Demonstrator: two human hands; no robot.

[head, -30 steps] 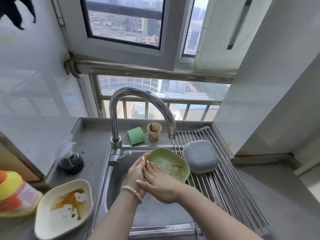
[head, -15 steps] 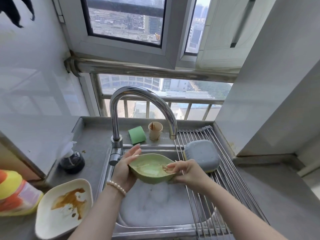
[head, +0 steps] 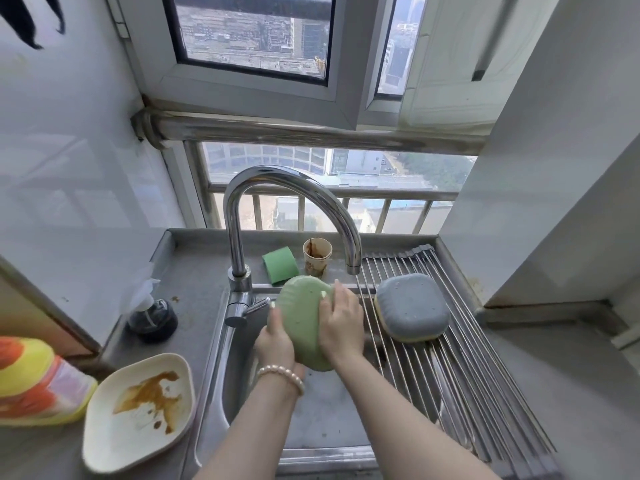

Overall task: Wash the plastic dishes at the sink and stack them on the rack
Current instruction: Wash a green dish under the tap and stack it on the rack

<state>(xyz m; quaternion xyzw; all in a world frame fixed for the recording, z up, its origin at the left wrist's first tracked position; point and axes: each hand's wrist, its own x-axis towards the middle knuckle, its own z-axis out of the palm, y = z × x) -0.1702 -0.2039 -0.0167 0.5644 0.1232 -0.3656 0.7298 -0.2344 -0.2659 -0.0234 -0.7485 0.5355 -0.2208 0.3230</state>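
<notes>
The green dish (head: 302, 320) is held over the sink (head: 322, 403), underside up, so its back can apparently be rubbed: it is gripped at its edge by the left hand (head: 275, 344), while the right hand (head: 341, 322) is laid flat on it, the rack (head: 460, 368) just beyond that hand.

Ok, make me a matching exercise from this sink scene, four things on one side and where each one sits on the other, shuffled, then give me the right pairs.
Things:
1. green dish
2. grey dish
3. cream dish
4. paper cup

Places:
A. upside down on the rack
B. on the counter left of the sink, stained brown
C. on the ledge behind the sink, beside the green sponge
D. held over the sink between the left hand and right hand

Pairs: 1-D, 2-A, 3-B, 4-C
</notes>
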